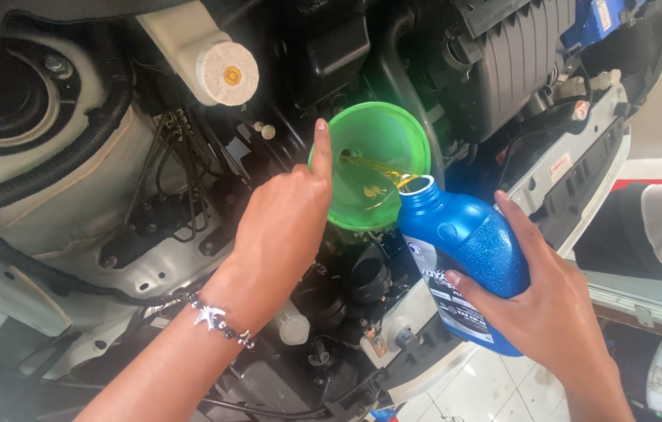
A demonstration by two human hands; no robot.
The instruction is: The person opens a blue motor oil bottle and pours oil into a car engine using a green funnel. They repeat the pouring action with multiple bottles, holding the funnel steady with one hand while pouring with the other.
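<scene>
Funnel (374, 137) spout hidden below, my left hand (284, 227) pinching its rim, right hand (553, 312) gripping tilted blue bottle (467, 250), oil (381, 166) pouring.

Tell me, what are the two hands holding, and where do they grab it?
Right hand grips the blue bottle around its lower body. Left hand steadies the green funnel at its rim.
</scene>
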